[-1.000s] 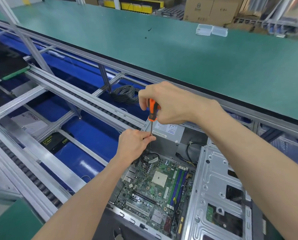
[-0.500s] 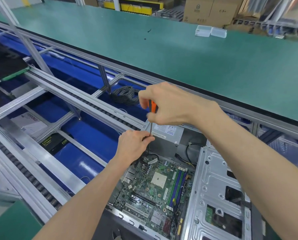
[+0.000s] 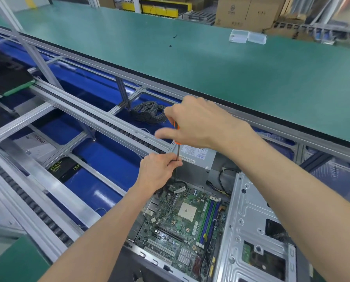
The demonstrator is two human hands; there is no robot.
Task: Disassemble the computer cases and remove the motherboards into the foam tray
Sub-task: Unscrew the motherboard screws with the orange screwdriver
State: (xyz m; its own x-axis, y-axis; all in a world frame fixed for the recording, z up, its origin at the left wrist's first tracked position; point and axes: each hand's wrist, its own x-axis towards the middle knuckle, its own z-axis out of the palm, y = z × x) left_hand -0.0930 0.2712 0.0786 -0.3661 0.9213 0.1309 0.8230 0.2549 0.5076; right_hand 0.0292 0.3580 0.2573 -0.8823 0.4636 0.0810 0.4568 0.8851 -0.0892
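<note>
Both hands work above the open computer case [image 3: 251,231], which lies on its side at the near right of the view. My left hand [image 3: 158,171] pinches the thin metal shaft of the screwdriver [image 3: 177,148] between thumb and fingertips, just above the far left corner of the motherboard [image 3: 182,218]. My right hand [image 3: 192,123] is curled round the orange handle from above; the fingers are blurred, and only slivers of the handle show between them. The shaft stands nearly upright, and its tip is hidden behind my left hand.

The motherboard sits flat inside the case, with its pale square processor socket [image 3: 186,211] near the middle and blue and green memory slots [image 3: 209,218] along its right side. To its right, a bare metal drive cage [image 3: 257,226] covers the rest of the case. Beyond the board, at the far end of the case, the grey power supply [image 3: 196,161] sits with a white label on top; black cables [image 3: 223,180] loop out beside it.

Left of the case, aluminium conveyor rails [image 3: 72,110] run across blue bins [image 3: 105,159] below. A coil of dark cable [image 3: 147,112] lies in one bin further back. Behind that stretches the green tabletop [image 3: 231,74], with two small clear plastic boxes [image 3: 247,36] near its far edge. Cardboard boxes [image 3: 245,12] stand beyond it.
</note>
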